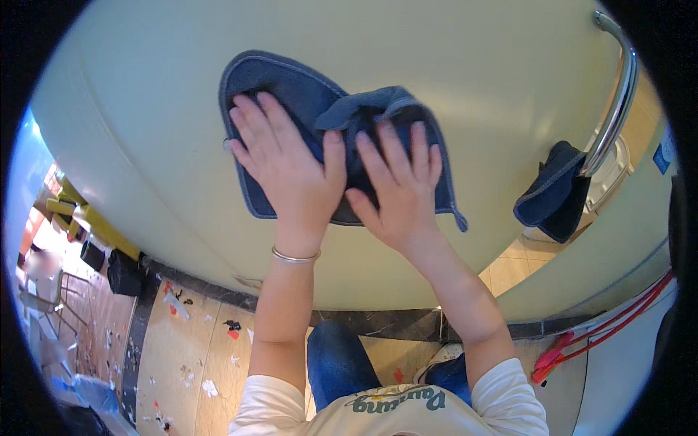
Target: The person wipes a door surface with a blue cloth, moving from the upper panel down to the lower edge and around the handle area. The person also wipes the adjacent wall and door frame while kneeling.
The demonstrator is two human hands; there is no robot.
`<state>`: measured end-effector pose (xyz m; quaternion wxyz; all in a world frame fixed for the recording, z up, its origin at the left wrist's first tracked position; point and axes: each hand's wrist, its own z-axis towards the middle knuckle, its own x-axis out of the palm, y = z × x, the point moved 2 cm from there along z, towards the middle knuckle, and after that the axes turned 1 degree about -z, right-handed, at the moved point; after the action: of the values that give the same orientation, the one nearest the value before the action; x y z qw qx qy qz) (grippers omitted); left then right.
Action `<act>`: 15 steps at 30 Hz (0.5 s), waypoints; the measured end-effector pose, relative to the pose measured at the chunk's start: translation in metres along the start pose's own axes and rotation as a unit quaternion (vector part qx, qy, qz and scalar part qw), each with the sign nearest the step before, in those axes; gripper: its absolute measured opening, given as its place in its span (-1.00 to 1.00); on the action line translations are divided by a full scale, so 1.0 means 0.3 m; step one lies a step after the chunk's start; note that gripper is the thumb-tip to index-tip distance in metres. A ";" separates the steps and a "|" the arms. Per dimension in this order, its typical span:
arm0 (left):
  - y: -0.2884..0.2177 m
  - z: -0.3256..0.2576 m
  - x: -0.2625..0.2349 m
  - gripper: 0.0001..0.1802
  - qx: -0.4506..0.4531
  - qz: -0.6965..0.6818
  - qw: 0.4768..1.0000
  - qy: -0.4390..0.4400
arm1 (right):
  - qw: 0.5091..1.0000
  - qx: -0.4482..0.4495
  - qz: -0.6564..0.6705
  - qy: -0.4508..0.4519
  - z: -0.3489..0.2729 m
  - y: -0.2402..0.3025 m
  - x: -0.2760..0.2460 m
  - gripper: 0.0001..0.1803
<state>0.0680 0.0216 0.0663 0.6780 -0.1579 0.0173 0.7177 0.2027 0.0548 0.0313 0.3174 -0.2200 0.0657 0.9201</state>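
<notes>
While I press the blue cloth (291, 94) flat against the pale door (451, 65), my left hand (287, 163) and right hand (400, 185) lie spread on it, fingers open, gripping nothing. Right of the cloth, a second dark cloth (552, 190) hangs from the metal handle (618, 94); paper scraps (182, 363) litter the floor below.

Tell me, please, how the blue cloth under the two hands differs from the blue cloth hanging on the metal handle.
The cloth under the hands lies spread, partly folded, flat against the pale green door; the hanging cloth droops bunched from the metal handle. The left hand and right hand press on the first; nothing touches the second except the handle. The first shows more area. Both look dark blue with stitched edges.
</notes>
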 end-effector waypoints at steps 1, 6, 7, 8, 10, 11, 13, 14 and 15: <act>0.028 -0.019 -0.006 -0.14 -0.013 0.004 1.000 0.002 | 0.999 -0.021 0.016 0.038 -0.010 0.023 0.016 -0.37; 0.107 -0.328 0.071 -0.04 -0.093 -0.033 0.994 0.050 | 0.991 -0.035 0.025 0.128 -0.254 0.010 0.116 -0.37; 0.127 -0.417 0.094 -0.04 -0.101 -0.031 0.994 0.040 | 0.988 -0.038 0.035 0.148 -0.318 0.012 0.138 -0.38; 0.126 -0.500 0.108 -0.05 -0.138 -0.037 0.987 0.072 | 0.984 -0.041 0.040 0.170 -0.370 0.003 0.151 -0.39; 0.120 -0.611 0.125 -0.04 -0.172 -0.088 0.976 0.097 | 0.981 -0.069 0.036 0.175 -0.431 -0.011 0.164 -0.42; 0.121 -0.639 0.132 -0.05 -0.186 -0.112 0.970 0.109 | 0.980 -0.085 0.036 0.177 -0.445 -0.018 0.172 -0.43; 0.082 -0.551 0.120 -0.09 -0.194 -0.148 0.967 0.067 | 0.982 -0.063 0.029 0.173 -0.392 -0.035 0.149 -0.44; 0.104 -0.491 0.113 -0.11 -0.177 -0.138 0.973 0.056 | 0.985 -0.051 0.021 0.166 -0.331 -0.017 0.138 -0.44; 0.126 -0.412 0.101 -0.10 -0.188 -0.125 0.973 0.046 | 0.986 -0.038 0.012 0.160 -0.269 0.001 0.125 -0.44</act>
<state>0.0552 0.0184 -0.0658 0.7190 -0.3164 -0.1070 0.6095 0.2056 0.0542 -0.0576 0.2831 -0.3752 0.0834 0.8787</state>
